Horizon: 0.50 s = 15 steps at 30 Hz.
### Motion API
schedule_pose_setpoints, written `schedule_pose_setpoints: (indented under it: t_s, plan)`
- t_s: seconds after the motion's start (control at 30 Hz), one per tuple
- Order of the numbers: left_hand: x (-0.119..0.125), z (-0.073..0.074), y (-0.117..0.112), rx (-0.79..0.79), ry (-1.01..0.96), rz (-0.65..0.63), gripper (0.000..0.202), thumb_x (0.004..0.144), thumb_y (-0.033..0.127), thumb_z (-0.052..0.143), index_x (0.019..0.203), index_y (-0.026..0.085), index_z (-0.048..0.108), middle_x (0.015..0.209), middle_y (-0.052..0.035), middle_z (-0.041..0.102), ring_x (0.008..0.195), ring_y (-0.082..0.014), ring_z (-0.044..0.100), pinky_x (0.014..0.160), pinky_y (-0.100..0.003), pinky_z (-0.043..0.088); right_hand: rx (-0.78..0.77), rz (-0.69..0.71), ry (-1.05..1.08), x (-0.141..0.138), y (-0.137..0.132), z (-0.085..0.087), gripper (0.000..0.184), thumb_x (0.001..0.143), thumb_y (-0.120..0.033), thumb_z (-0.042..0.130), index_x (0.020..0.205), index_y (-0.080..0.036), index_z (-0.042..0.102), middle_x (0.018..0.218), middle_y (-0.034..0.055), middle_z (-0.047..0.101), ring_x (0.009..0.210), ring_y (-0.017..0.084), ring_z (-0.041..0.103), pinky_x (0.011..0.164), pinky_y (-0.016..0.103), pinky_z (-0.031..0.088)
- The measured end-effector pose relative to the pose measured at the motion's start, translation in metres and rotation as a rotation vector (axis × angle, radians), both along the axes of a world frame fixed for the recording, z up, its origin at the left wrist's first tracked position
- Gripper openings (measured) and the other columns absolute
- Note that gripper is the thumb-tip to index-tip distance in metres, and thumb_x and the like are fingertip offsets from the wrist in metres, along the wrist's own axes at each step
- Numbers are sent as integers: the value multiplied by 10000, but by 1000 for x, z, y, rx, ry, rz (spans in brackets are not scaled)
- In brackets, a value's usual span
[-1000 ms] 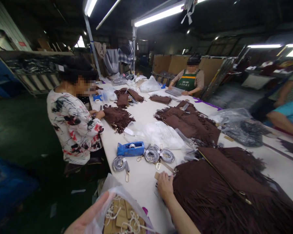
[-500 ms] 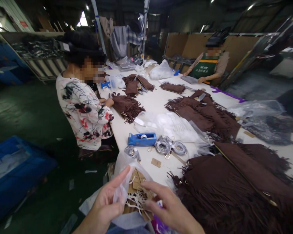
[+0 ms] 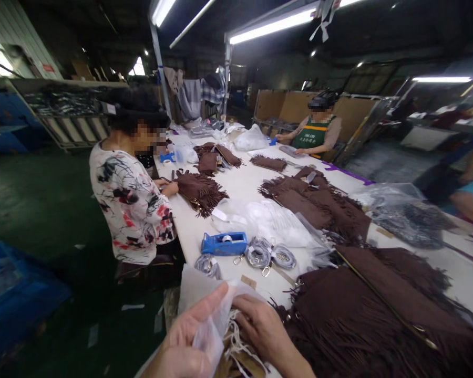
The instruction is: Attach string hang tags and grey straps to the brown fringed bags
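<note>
My left hand (image 3: 191, 336) is closed on the edge of a translucent plastic bag (image 3: 199, 286), its thumb and index finger on either side of the film. Inside the bag's mouth lie brown hang tags (image 3: 236, 365) with white strings (image 3: 238, 341). My right hand (image 3: 270, 331) reaches into the opening beside the strings, fingers bent and close together. Its fingertips are partly hidden, and what they hold cannot be made out. A loose brown tag (image 3: 248, 282) lies on the table just beyond the bag. To the right are dark brown fringed bags (image 3: 350, 299) in a pile.
On the white table (image 3: 242, 181) stand a blue tape dispenser (image 3: 224, 243) and coiled grey straps (image 3: 259, 253). Behind them lies a white plastic bundle (image 3: 268, 223). A co-worker (image 3: 128, 205) handles a fringed bag at left; another (image 3: 317, 134) works across the table. A blue bin (image 3: 21, 310) stands lower left.
My right hand has moved deeper into the bag's mouth, its fingers drawn closer together. My left hand keeps hold of the bag's edge. The view has tilted upward.
</note>
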<state>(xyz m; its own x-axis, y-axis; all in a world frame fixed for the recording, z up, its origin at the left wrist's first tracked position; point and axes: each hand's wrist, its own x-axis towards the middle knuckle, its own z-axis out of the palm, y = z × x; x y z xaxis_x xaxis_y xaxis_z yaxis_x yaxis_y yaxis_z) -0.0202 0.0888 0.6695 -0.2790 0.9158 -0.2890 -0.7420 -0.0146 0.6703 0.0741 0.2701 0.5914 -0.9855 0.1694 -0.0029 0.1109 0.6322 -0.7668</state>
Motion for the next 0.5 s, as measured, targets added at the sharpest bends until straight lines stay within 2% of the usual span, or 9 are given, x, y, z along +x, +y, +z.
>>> schedule_pose_setpoints:
  t_s: [0.1, 0.17, 0.2, 0.3, 0.43, 0.5]
  plan:
    - [4, 14, 25, 110, -34, 24, 920, 539, 222, 684, 1430, 260, 460, 1160, -62, 651, 1062, -306, 627, 960, -494, 468, 53, -174, 13, 19, 35, 18, 341, 975, -337, 416, 1231, -313, 641, 1147, 53, 705, 1041, 240, 648, 885, 321, 492]
    - [1, 10, 45, 131, 12, 35, 883, 526, 199, 658, 1395, 255, 509, 1221, -58, 638, 1160, -317, 584, 1016, -495, 435, 210, -319, -54, 31, 57, 18, 358, 970, -367, 412, 1251, -326, 630, 1138, 63, 710, 1016, 263, 657, 855, 339, 502]
    - [-4, 2, 55, 123, 54, 29, 870, 523, 184, 638, 1384, 244, 524, 1226, -61, 644, 1182, -318, 573, 1034, -495, 421, 305, -383, -105, 35, 67, 13, 369, 968, -368, 403, 1261, -328, 624, 1121, 72, 713, 992, 273, 664, 831, 346, 507]
    - [-26, -39, 84, 21, 263, 2, 826, 534, 143, 561, 1358, 203, 559, 1239, -75, 660, 1179, -315, 578, 1060, -500, 393, 479, -484, -213, 43, 88, -16, 411, 966, -321, 366, 1318, -288, 575, 1173, 106, 683, 1018, 289, 648, 837, 365, 504]
    - [-56, -109, 108, -224, 781, 17, 670, 523, 119, 506, 1159, 162, 714, 1247, -67, 667, 1216, -321, 537, 1114, -458, 341, 408, -433, -234, 44, 92, -74, 499, 855, -183, 487, 1351, -204, 531, 1245, 125, 638, 1119, 260, 598, 963, 333, 456]
    - [-59, -132, 109, -262, 860, -4, 652, 554, 126, 506, 1174, 162, 704, 1256, -56, 661, 1184, -299, 551, 1067, -422, 395, 361, -427, -251, 45, 88, -98, 530, 808, -146, 512, 1336, -179, 544, 1176, 133, 677, 1058, 260, 634, 935, 339, 479]
